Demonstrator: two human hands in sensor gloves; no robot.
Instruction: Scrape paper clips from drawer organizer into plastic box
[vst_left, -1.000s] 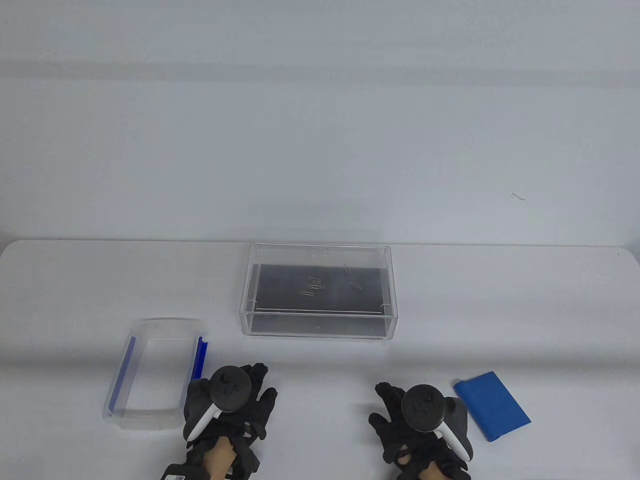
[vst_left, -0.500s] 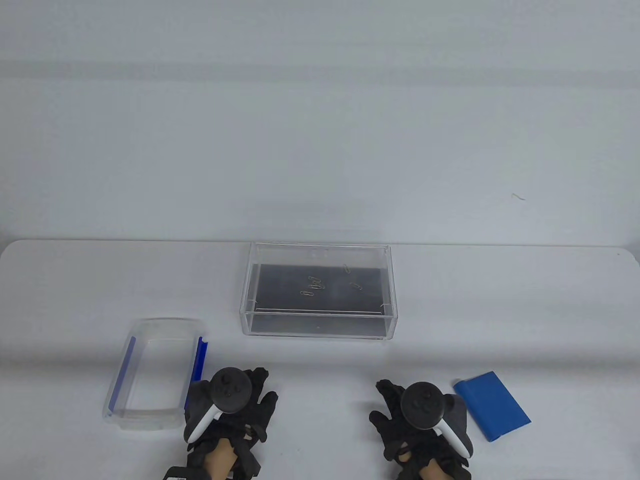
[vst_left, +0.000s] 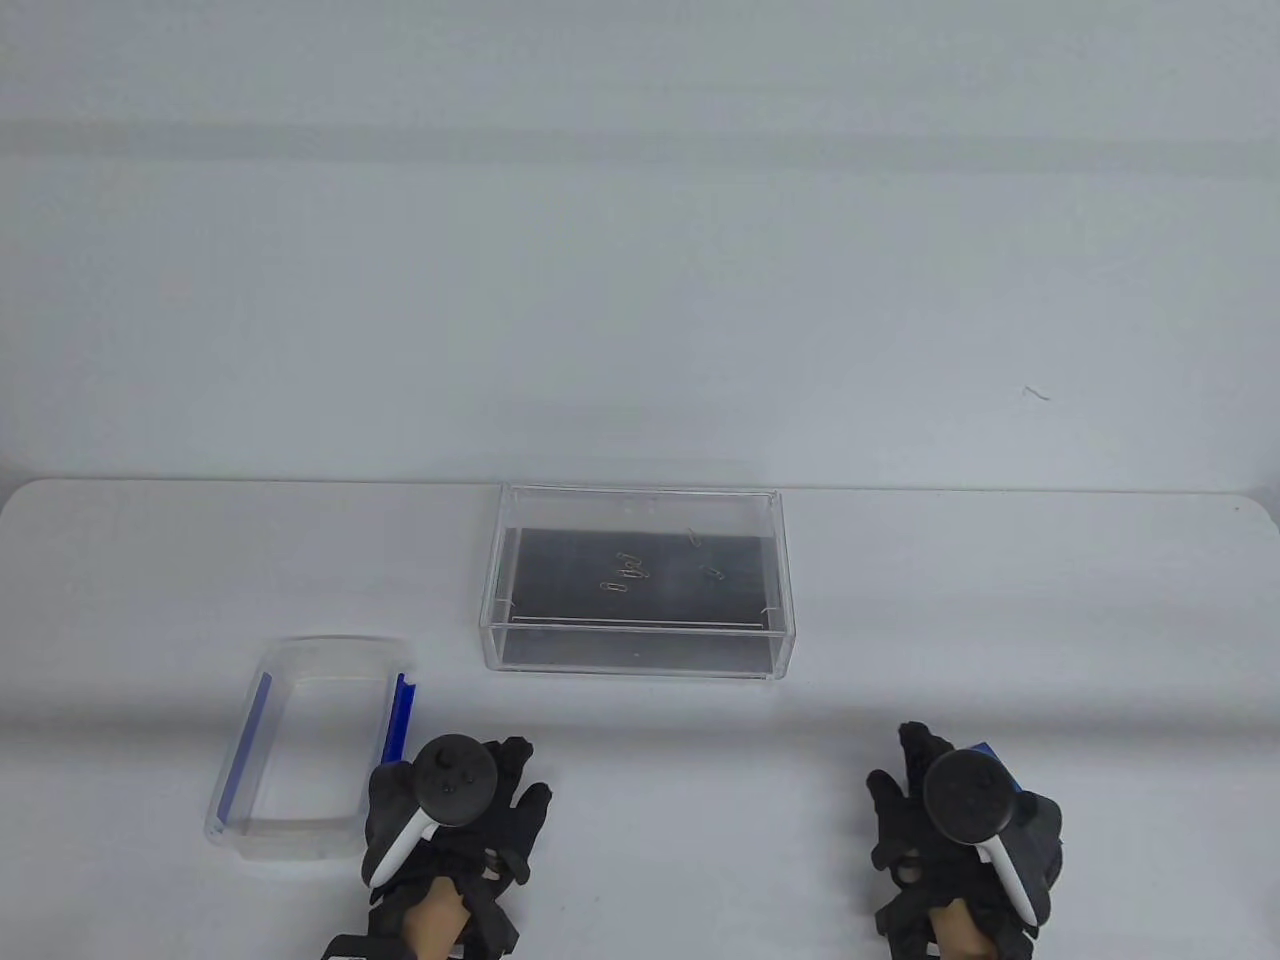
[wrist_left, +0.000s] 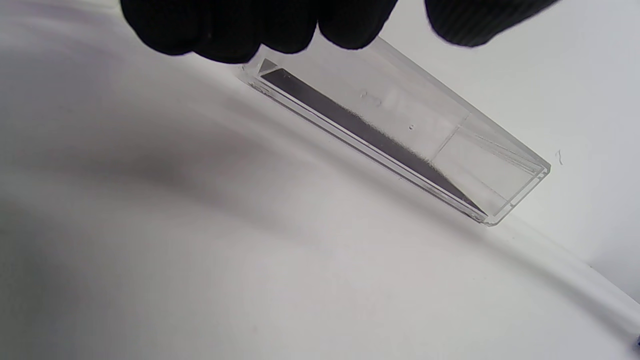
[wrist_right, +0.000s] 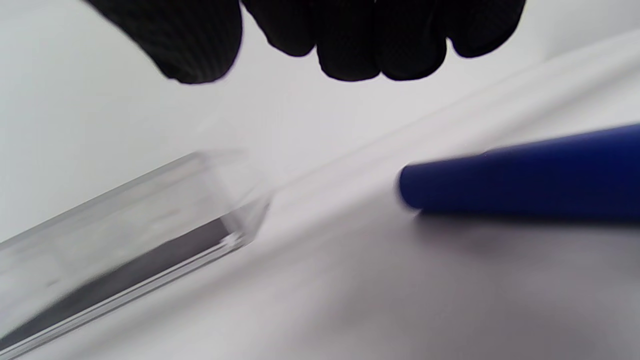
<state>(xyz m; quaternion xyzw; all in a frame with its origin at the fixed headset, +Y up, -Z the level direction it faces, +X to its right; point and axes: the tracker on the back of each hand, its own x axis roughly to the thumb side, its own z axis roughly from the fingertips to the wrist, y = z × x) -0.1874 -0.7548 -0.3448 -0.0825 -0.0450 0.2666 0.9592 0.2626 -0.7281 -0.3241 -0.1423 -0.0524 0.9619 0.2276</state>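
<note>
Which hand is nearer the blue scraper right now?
Right. The right hand is over the blue scraper, covering most of it; the left hand sits far across the table, beside the plastic box.

paper clips (vst_left: 632, 574) in clear organizer (vst_left: 636, 640)

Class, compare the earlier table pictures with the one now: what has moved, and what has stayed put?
The right hand moved to its right and now sits over the blue scraper, hiding most of it in the table view; whether it grips it cannot be told. The left hand, plastic box, drawer organizer and paper clips stayed as they were.
</note>
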